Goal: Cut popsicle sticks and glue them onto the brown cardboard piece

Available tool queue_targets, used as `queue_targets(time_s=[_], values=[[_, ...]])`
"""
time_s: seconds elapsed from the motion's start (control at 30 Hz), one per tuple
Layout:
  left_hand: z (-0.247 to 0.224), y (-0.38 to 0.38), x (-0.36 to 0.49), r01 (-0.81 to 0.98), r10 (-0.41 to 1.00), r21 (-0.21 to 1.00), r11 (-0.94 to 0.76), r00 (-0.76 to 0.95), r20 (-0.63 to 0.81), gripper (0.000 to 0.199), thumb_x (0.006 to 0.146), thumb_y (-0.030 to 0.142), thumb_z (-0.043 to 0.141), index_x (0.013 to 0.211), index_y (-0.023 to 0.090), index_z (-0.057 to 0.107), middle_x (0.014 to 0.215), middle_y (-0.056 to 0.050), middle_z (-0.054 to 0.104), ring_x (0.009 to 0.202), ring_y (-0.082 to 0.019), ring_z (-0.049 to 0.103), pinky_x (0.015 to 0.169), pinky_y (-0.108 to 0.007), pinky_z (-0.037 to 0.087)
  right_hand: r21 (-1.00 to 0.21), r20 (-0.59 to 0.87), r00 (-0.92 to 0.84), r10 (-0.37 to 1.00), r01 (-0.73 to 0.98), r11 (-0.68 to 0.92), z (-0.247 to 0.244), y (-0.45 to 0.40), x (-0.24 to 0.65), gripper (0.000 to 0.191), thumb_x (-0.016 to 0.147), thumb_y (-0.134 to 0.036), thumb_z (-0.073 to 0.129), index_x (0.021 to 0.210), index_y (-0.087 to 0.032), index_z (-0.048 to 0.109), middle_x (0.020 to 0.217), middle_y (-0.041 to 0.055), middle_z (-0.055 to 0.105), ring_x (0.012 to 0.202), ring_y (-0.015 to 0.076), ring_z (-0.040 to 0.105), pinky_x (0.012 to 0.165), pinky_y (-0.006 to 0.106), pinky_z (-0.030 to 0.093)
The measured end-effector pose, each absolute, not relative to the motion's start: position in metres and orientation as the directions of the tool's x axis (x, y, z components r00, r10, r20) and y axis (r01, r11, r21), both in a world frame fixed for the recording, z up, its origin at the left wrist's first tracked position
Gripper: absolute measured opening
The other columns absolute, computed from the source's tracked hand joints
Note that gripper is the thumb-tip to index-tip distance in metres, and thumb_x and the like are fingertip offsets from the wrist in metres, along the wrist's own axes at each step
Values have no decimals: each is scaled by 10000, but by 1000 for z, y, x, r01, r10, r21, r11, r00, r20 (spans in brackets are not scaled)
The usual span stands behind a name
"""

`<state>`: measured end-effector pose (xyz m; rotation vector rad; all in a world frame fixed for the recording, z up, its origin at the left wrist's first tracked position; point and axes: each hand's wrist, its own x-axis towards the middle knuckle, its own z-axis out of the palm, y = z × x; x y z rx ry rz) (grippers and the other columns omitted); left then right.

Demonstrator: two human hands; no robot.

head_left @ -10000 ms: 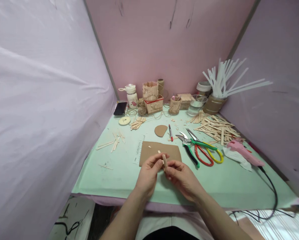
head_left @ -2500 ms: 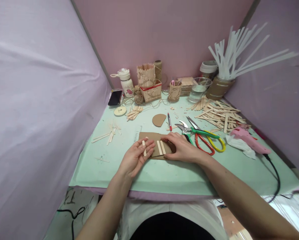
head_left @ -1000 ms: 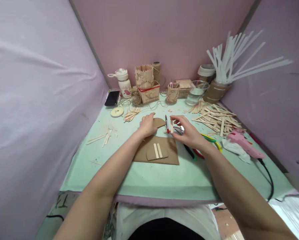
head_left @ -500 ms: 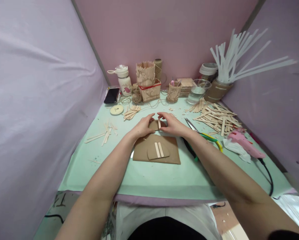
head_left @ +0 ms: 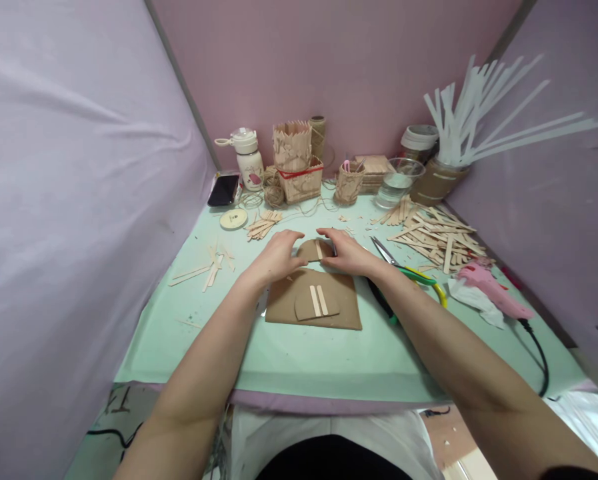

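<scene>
A half-round cardboard piece [head_left: 307, 251] lies on the table beyond a larger cardboard sheet [head_left: 279, 303]. One craft stick [head_left: 319, 250] rests across it. My left hand [head_left: 280, 255] is open at its left side, with fingers and thumb spread. At the right side my right hand [head_left: 347, 252] is open too, its thumb close to the near end of the stick and its fingers apart. On the larger sheet sits a second half-round cardboard piece [head_left: 305, 307], with two craft sticks [head_left: 318, 301] side by side on it.
Right of my hands lie scissors [head_left: 385, 250], green-and-yellow-handled pliers [head_left: 423, 277], a heap of craft sticks [head_left: 433, 237] and a pink glue gun [head_left: 493, 287]. Loose sticks [head_left: 211, 270] are at left. A stick-built box [head_left: 301, 183], white bottle [head_left: 249, 163] and water bowl [head_left: 395, 187] stand behind.
My right fingers have let go of the stick, which now lies on the far half-round piece. Both hands have spread slightly from that piece.
</scene>
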<state>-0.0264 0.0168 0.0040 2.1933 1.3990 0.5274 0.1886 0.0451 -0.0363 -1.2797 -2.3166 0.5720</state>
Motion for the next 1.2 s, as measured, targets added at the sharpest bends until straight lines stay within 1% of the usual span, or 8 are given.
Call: queue_targets(time_s=[0.07,0.2,0.3,0.43,0.6,0.8,1.0,1.2], values=[[12,-9,-29,751,912,547,-370,405,60,483,779,357,684,1211,160,596,1198,-117,599,1184,-311,502,1033,-464,398,-543,182,-478,859,679,493,-32,43,191,689,740,-210,671,1385,-164,433,1406,162,499,1298,348,440,1059,518,376],[6,-58,-25,745,875,533,-402,483,-15,637,665,404,780,1229,195,572,1176,-101,562,1113,-322,500,948,-475,448,-548,197,-487,851,665,507,-23,35,192,633,778,-253,659,1370,-169,450,1387,161,503,1300,343,440,1069,513,365],[-6,-73,-20,751,895,545,-373,446,-2,548,713,379,745,1205,210,573,1158,-97,557,1109,-320,503,940,-484,445,-549,196,-500,844,657,517,-17,26,192,591,795,-276,652,1350,-180,472,1360,155,525,1276,350,457,1051,529,373],[-12,-72,-18,734,892,560,-385,451,22,453,737,329,724,1161,238,593,1106,-80,575,1079,-310,525,918,-475,453,-549,198,-518,832,645,532,-11,12,195,547,815,-295,651,1334,-225,493,1320,121,565,1280,342,451,1043,522,379],[-9,-72,-20,724,893,567,-392,448,45,463,735,322,736,1168,240,593,1115,-79,597,1099,-315,538,924,-481,449,-568,165,-566,808,615,547,-3,-7,201,529,845,-300,630,1348,-237,482,1339,115,558,1250,317,484,1020,494,395],[-10,-75,-21,718,894,573,-395,443,61,487,747,297,732,1205,232,579,1141,-80,590,1113,-299,540,950,-469,441,-563,60,-675,736,586,583,4,-40,198,461,768,-315,715,1206,-239,591,1168,101,627,1112,320,541,931,477,439],[-13,-72,-21,711,896,592,-378,441,43,519,716,287,760,1202,227,588,1112,-76,592,1095,-293,546,950,-460,451,-600,91,-605,791,601,528,-11,-61,197,587,769,-544,715,1271,-283,556,1256,109,548,1191,337,488,985,522,406],[-13,-72,-21,712,900,604,-359,435,22,545,716,328,777,1221,236,591,1126,-91,602,1103,-306,546,943,-471,452,-616,82,-555,828,625,480,-18,-62,194,580,756,-491,733,1260,-273,546,1219,101,550,1134,328,513,962,522,414]])
